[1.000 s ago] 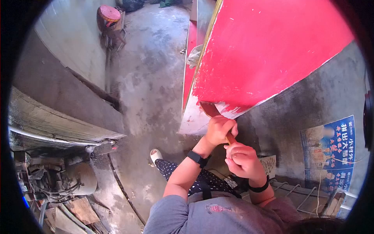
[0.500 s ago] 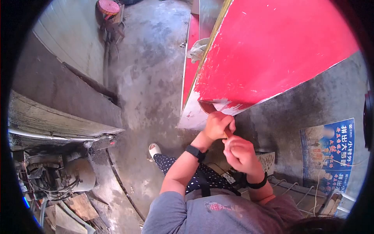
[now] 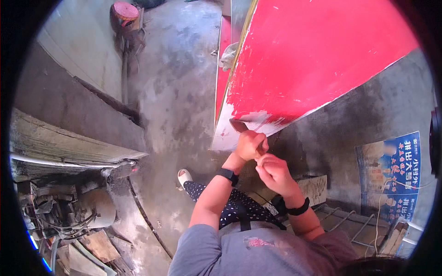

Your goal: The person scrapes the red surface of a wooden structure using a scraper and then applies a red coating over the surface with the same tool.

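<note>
A scraper (image 3: 239, 125) with a brown blade rests against the pale, stripped corner of a large red-faced panel (image 3: 322, 55). My left hand (image 3: 250, 145) is wrapped round its shaft close to the blade. Just behind, my right hand (image 3: 275, 174) is closed at the tail end of the handle, most of which the fingers hide. Ragged patches of red and white show where the blade lies, along the panel's lower edge. A pale cloth (image 3: 228, 56) hangs at the panel's left edge.
Concrete floor (image 3: 170, 83) runs to the left of the panel. Machinery (image 3: 92, 207) and wood scraps (image 3: 99, 246) lie at lower left. A blue printed poster (image 3: 390, 177) is at right, near a metal rack (image 3: 352, 225). A pink-topped stool (image 3: 125, 11) stands far back.
Both hands and the scraper have shifted slightly left in view. More whitish bare surface shows beside the blade along the panel's lower edge. The view itself has moved a little.
</note>
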`<control>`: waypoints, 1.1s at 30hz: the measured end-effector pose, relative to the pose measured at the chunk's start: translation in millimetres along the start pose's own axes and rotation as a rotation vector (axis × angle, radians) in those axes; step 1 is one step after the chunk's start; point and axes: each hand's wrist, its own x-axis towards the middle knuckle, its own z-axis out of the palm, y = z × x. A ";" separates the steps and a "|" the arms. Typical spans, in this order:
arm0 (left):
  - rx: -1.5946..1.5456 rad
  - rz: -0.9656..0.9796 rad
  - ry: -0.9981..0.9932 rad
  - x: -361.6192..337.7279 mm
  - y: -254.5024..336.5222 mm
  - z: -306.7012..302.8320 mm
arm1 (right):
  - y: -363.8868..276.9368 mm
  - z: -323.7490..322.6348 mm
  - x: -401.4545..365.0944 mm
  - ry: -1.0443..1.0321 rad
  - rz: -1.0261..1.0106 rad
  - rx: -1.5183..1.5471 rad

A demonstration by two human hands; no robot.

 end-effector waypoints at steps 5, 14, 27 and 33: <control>-0.053 0.046 -0.006 12.9 20.5 -8.2 | -20.7 -4.9 -5.0 -0.045 -0.062 -0.006; 0.050 0.007 -0.100 -7.7 -1.6 -5.9 | 10.0 6.8 -15.4 0.017 -0.033 0.033; -0.012 -0.090 0.091 0.8 11.9 -5.2 | -17.0 10.8 7.4 0.010 -0.062 -0.031; -0.038 -0.006 0.091 8.3 7.2 -3.4 | -15.2 5.5 4.6 0.079 -0.047 -0.026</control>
